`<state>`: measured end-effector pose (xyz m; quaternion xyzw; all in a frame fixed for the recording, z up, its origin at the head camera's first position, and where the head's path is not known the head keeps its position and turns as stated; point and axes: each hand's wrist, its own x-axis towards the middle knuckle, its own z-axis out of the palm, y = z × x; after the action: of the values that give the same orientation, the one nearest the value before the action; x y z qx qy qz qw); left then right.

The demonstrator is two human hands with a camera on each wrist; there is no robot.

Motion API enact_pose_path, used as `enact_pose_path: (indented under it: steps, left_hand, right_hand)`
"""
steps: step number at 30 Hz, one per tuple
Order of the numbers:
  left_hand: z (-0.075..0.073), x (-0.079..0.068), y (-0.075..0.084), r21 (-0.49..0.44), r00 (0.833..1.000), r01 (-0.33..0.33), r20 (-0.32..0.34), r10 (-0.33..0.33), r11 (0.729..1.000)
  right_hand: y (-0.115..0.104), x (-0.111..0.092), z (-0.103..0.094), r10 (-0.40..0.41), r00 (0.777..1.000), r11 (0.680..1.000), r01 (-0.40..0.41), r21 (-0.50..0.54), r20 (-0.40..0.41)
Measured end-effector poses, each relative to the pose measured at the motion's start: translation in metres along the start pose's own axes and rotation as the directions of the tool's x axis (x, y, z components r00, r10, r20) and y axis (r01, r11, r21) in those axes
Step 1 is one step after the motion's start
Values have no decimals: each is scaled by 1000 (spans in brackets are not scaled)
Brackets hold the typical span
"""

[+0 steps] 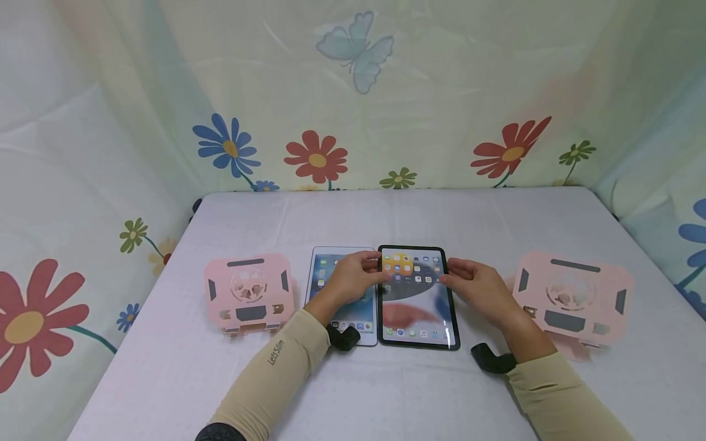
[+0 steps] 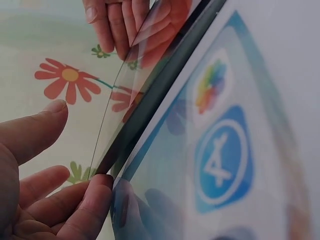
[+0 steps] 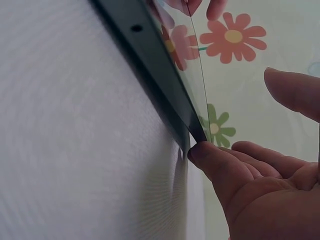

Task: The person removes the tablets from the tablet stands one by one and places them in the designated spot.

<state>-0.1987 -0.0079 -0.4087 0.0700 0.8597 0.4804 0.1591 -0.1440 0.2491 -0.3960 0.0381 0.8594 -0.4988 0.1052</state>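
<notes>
A black-framed tablet [image 1: 416, 297] with its screen lit lies right of a white-framed tablet [image 1: 358, 309], also lit and partly covered by my left hand [image 1: 353, 275]. Fingertips of that hand touch the black tablet's left edge, thumb held apart over the screen. At the opposite edge, my right hand [image 1: 480, 291] touches with its fingertips, thumb likewise apart. In the left wrist view, the fingers [image 2: 92, 205] meet the dark frame; a thin clear edge runs beside it, and I cannot tell whether it is the screen's reflection or a clear sheet.
Two pink folding stands [image 1: 250, 291] with cut-outs are on the table, the other pink stand [image 1: 573, 300] partly behind my right hand. A white cloth [image 1: 408, 398] covers the table. Flowered curtains [image 1: 430, 110] hang behind and at both sides.
</notes>
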Motion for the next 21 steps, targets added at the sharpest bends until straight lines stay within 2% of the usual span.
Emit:
enact_pose_path:
  steps: [12,21]
  left_hand:
    - [-2,0,-1,-13,1000,-4,4,4,1000]
    - [-3,-2,-1,-33,1000,-4,7,4,999]
  right_hand:
    - [-3,1,-1,12,1000,1000,-12,13,11]
    - [2,2,-1,7,1000,1000,-7,22,13]
